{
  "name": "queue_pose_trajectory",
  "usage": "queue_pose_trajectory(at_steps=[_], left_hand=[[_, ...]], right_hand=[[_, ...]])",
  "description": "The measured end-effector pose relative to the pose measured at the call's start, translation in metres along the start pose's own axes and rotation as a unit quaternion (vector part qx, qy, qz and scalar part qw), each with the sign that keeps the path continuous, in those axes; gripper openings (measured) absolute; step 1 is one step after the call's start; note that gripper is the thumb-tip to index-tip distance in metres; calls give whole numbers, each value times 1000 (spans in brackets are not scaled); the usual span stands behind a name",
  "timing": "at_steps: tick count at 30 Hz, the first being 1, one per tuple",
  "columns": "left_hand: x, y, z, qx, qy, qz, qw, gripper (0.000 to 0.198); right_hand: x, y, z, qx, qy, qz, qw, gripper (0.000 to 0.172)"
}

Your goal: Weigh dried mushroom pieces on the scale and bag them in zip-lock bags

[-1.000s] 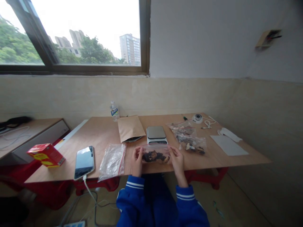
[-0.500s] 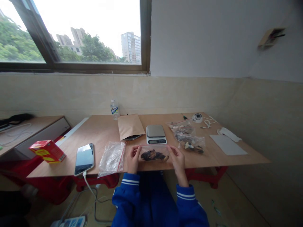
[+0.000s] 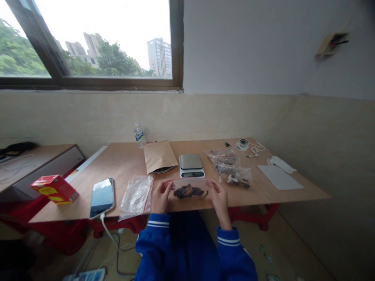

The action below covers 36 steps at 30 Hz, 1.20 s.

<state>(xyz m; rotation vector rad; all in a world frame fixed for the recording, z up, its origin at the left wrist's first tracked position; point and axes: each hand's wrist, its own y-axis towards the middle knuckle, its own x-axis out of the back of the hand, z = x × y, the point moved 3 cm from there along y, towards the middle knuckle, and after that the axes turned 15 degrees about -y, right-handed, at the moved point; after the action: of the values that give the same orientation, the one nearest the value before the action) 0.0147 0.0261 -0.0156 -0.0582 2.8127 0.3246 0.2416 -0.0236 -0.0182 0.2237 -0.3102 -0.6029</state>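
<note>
Seated at a plywood table (image 3: pixel 123 164) under a window (image 3: pixel 88 39). Both hands at the near edge, blue sleeves with white stripes at the cuffs.

Left hand (image 3: pixel 160 197) and right hand (image 3: pixel 218 197) each pinch one end of a small clear zip bag (image 3: pixel 190 189) with a red seal strip. Fingers closed on the bag's upper corners; the bag hangs flat between the hands, just above the table edge. Dark brown dried pieces sit inside, bunched in the middle.

Directly behind the bag: a small digital scale (image 3: pixel 191 165), steel platform, dark display strip in front. Digits too small to read.

Left of the hands: an empty clear zip bag (image 3: pixel 137 195), red edge, lying flat and crinkled. Beyond it a phone (image 3: pixel 102 192), screen up, white cable running off the near edge. Further left, on a lower surface beside the table, a red and yellow carton (image 3: pixel 54 189); print too blurred to read.

Behind the scale, to its left: a kraft paper pouch (image 3: pixel 159 156), lying over something dark. At the wall, a small water bottle (image 3: pixel 140 135) with a blue label; lettering not legible.

Right of the scale: filled zip bags (image 3: pixel 233 171), overlapping, mixed brown and pale contents. Past them a white sheet (image 3: pixel 279 176) and a round white device (image 3: pixel 242 144) with a white cord beside it.
</note>
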Motion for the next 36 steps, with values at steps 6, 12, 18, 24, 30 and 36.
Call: queue_pose_trajectory(at_steps=[6,12,18,24,30,36], left_hand=[[6,-2,2,-35,36,-29,998,32],[9,-2,2,-38,84,-22,996,32],[0,-2,4,-3,61,-4,998,36],[-7,-5,2,29,-19,13,999,38],[-10,-7,-4,40,-27,44,998,31],[-4,-7,-4,41,-40,29,998,30]], right_hand=[[-3,-8,-1,14,-5,-28,999,30],[-3,-9,2,30,-24,-34,999,27],[-15,-11,6,-12,65,-38,997,27],[-23,-13,6,-55,165,32,984,42],[-26,-13,2,-46,143,65,986,30],[-24,-15,5,-24,125,56,990,29]])
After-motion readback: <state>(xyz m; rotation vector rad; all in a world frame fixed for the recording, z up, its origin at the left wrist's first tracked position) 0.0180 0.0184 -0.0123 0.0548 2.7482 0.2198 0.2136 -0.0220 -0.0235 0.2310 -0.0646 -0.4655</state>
